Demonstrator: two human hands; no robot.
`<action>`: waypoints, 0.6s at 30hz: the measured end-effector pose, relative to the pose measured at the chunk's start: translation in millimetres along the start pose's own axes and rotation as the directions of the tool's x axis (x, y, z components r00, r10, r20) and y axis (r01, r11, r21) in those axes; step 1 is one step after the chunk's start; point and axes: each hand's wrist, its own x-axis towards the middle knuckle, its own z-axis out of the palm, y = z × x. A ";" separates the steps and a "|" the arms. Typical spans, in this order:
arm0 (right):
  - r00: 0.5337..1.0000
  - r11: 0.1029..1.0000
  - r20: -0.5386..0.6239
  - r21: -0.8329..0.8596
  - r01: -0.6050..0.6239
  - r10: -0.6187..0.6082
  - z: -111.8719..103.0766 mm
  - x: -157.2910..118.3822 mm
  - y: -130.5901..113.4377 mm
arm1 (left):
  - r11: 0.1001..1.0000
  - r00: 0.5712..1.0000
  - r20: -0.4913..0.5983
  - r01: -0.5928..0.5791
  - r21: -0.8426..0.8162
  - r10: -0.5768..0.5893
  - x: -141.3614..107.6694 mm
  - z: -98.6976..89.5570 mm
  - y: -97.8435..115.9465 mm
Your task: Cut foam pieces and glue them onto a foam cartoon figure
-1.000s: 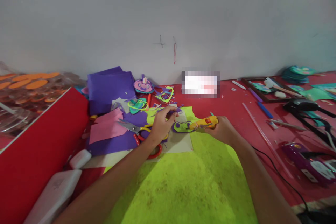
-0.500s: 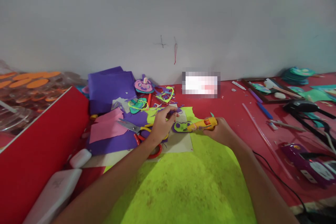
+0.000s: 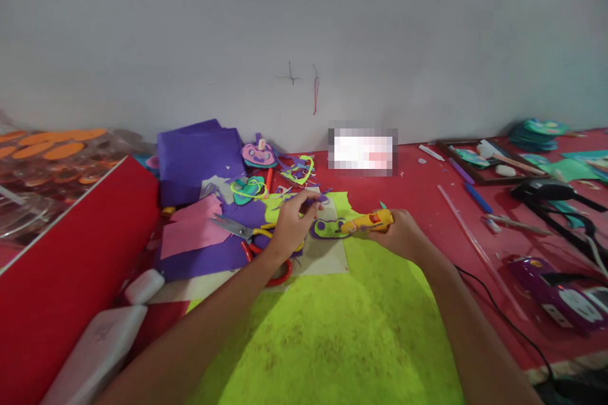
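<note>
From where I stand, pink sheets (image 3: 192, 231) lie at left, beside scissors (image 3: 237, 228) whose blades point left. The left hand (image 3: 295, 223) hovers over their handles, fingers curled; I can't tell whether the fingertips pinch anything. Just right of it, the green-and-purple cutout (image 3: 331, 226) sits over a pale sheet (image 3: 327, 259), its long axis running side to side. A yellow glue gun (image 3: 368, 223) aims left at the cutout's right end, its long axis nearly level, nozzle slightly lower; contact is unclear. The right hand (image 3: 401, 235) has its fingers wrapped round the gun's grip. Farther right lies a blue pen (image 3: 479, 198), slanting.
</note>
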 end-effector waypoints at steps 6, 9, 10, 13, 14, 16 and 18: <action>1.000 1.000 0.001 -0.013 -0.018 0.018 -1.2 0.1 1.0 | 1.000 1.000 0.002 0.006 0.001 -0.006 0.0 0.0 0.9; 1.000 1.000 -0.001 -0.013 -0.013 0.013 -2.0 0.1 2.7 | 1.000 1.000 0.009 0.003 -0.007 -0.003 -0.1 0.0 1.2; 1.000 1.000 -0.004 -0.014 -0.010 0.010 -2.2 0.2 3.4 | 1.000 1.000 0.010 0.002 -0.010 -0.002 -0.1 0.1 1.2; 1.000 1.000 -0.019 -0.008 -0.001 0.001 -2.9 0.2 5.1 | 1.000 1.000 0.004 0.009 -0.008 -0.009 -0.2 0.3 0.7; 1.000 1.000 -0.024 -0.003 0.001 -0.001 -3.1 0.2 5.4 | 1.000 1.000 0.002 0.014 -0.009 -0.014 -0.2 0.4 0.4; 1.000 1.000 -0.030 0.006 0.003 -0.003 -3.3 0.2 5.5 | 1.000 1.000 0.001 0.023 -0.013 -0.023 -0.1 0.6 0.1; 1.000 1.000 -0.028 0.012 0.007 -0.007 -3.1 0.2 5.1 | 1.000 1.000 0.003 0.020 -0.017 -0.020 0.0 0.7 -0.1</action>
